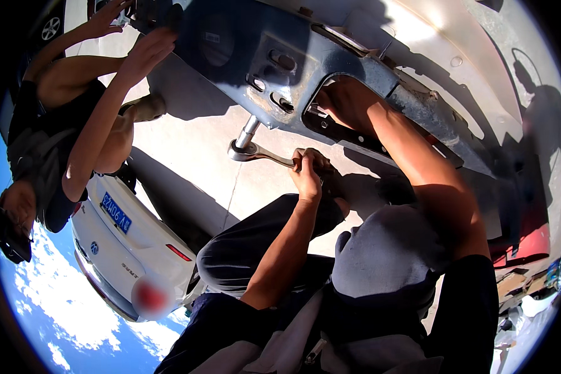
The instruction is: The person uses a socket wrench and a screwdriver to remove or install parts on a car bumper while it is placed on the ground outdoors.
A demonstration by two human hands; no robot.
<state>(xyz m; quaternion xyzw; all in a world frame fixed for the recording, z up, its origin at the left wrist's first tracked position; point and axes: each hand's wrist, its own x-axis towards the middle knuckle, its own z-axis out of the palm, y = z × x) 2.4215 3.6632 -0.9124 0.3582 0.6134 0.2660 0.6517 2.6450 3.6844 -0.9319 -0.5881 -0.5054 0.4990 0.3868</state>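
Head view: person sits low under a grey metal car panel (293,56), knees in dark trousers (255,243) up in front.

Left hand (308,171) has its grip closed round the handle end of a silver wrench (262,153). The wrench head sits on a shiny bolt shaft (248,132) that hangs down from the panel's underside. Handle lies roughly level, so the hand is out at the far end (most leverage there, I'd judge).

Right hand (340,100) goes up through a cut-out opening (355,118) in the panel. Fingers are hidden in shadow inside, so I cannot tell whether that grip is closed or open. Probably steadying or backing something from the other side, but that's only a guess.

Second person (62,137) at left, both arms raised, hands on the panel's far edge, apparently bearing its weight.

White car (131,249) beyond them, concrete ground (199,143) and blue sky.
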